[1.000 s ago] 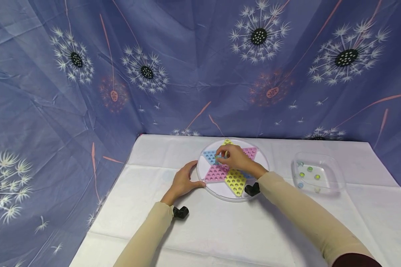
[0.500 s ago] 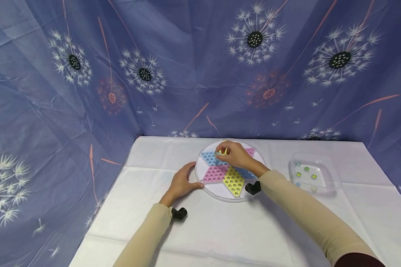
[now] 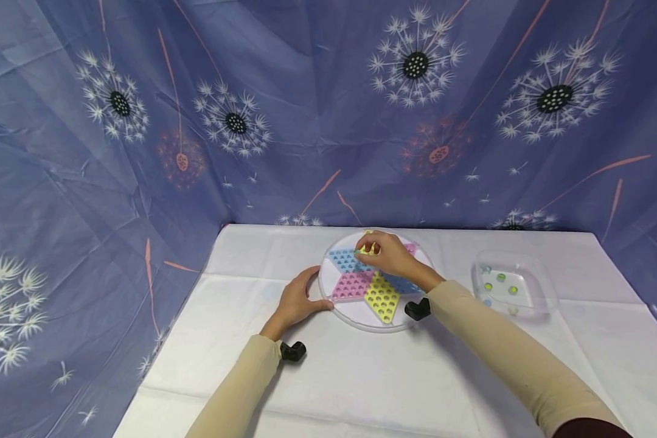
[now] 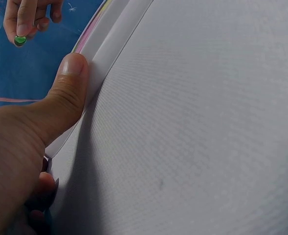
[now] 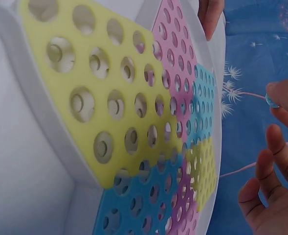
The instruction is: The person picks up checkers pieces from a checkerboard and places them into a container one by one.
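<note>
A round white Chinese checkers board (image 3: 356, 311) with a pink, yellow and blue star of holes lies toward the back of the table. My left hand (image 3: 295, 301) holds its left rim, thumb near the front and fingers farther back; the thumb (image 4: 71, 81) lies along the edge in the left wrist view. Over the board's far part, my right hand (image 3: 389, 254) pinches a small glass marble (image 4: 20, 40) between thumb and index finger. This marble (image 5: 271, 101) looks green from the left wrist and bluish from the right. The right hand hides part of the star's far side.
To the right of the board stands a clear plastic box (image 3: 549, 298) with several green and bluish marbles (image 3: 501, 277) in it. A white cloth (image 3: 383, 383) covers the table. Dandelion-patterned curtains (image 3: 317, 109) hang behind and to the left.
The right hand has shifted slightly over the board's far part, showing more of the blue section, with the marble still pinched. The left hand stays at the rim. The view has shifted a little.
</note>
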Tool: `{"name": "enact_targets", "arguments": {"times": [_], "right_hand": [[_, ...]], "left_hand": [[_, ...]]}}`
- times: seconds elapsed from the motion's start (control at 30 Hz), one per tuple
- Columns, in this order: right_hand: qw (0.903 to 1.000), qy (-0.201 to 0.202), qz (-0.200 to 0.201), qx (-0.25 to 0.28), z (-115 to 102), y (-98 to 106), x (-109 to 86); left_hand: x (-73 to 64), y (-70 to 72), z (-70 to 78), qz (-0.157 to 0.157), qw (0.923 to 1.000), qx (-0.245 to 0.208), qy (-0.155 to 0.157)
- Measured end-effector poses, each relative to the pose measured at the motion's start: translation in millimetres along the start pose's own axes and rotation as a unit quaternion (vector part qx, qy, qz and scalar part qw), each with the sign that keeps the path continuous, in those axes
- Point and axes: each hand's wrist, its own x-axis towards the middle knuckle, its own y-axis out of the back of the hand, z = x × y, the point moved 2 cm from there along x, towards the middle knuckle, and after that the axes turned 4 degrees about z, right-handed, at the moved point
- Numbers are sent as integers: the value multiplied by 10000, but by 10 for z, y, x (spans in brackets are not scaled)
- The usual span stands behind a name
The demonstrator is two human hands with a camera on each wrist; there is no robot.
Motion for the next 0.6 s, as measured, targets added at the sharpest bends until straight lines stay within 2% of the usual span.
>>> {"name": "enact_targets", "arguments": {"times": [0.3,0.6], "right_hand": [[9998,-86,130,-109,29,89,-44],[9991,164,375,-129,52,285,-188]], "left_hand": [[2,14,9,-25,10000,39,-2],[1,-5,-6,-15,10000,9,22]]}}
